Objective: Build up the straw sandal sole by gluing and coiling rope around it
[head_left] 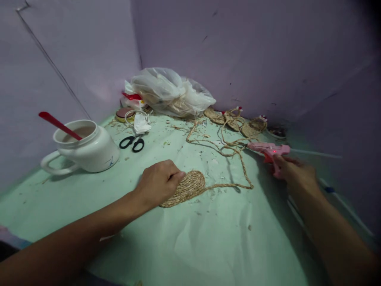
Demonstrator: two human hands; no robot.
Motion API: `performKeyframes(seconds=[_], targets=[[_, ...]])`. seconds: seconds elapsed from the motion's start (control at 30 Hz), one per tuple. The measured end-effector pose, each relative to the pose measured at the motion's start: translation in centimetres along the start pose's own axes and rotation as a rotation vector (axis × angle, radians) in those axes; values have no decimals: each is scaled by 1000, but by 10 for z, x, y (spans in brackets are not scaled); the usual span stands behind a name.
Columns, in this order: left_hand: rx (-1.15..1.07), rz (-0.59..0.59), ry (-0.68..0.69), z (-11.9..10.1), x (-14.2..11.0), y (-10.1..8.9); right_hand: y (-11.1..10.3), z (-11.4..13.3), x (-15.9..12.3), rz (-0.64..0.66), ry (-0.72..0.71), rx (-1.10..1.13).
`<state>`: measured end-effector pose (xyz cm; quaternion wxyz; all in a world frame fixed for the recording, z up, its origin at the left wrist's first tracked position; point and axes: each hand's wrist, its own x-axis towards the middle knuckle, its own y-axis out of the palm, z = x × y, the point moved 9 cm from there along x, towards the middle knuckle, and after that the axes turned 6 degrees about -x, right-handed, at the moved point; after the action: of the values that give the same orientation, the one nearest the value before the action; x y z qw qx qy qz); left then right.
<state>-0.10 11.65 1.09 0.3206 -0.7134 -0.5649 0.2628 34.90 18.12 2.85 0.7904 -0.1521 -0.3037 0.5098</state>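
Observation:
An oval mat of coiled straw rope (190,186) lies on the table, its left part hidden behind my left hand (159,180). That hand is closed at the mat's edge, thumb against the curled fingers. From the mat's right end a loose length of twisted rope (228,185) runs right, bends sharply and loops back across the table. My right hand (293,172) is wrapped round the handle of a pink hot glue gun (268,148), held to the right with its nozzle pointing left, near the rope. A small red light glows on the gun, and a translucent glue stick (315,153) sticks out behind.
A white mug (89,157) with brown liquid and a red-handled utensil (58,125) stands left. Black-handled scissors (132,143) lie near it. Plastic bags (172,93), a round tin (125,114) and finished-looking woven pieces (253,127) line the back wall. Straw scraps litter the green cover.

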Motion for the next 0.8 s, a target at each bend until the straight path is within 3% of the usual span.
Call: performKeyframes(seconds=[0.1, 0.13, 0.17, 0.2, 0.23, 0.33, 0.4, 0.5, 0.8], targets=[[84, 54, 35, -9, -6, -3, -8, 37, -10, -105, -8, -173], [112, 73, 49, -12, -9, -4, -13, 59, -21, -192, -68, -228], [135, 88, 58, -14, -13, -4, -8, 92, -36, -217, -245, -319], [152, 102, 65, -15, -16, -3, 7, 123, -54, -128, -438, -303], [161, 116, 67, -16, -19, -1, 30, 148, -75, 43, -602, -246], [176, 130, 68, -17, -22, 6, 89, 182, -136, 502, -822, -156], [192, 130, 62, -16, -21, 11, 111, 182, -156, 599, -845, -190], [197, 123, 57, -16, -16, 15, 126, 171, -160, 615, -803, -215], [190, 75, 205, -27, -15, 14, 120, 160, -156, 421, -784, -214]])
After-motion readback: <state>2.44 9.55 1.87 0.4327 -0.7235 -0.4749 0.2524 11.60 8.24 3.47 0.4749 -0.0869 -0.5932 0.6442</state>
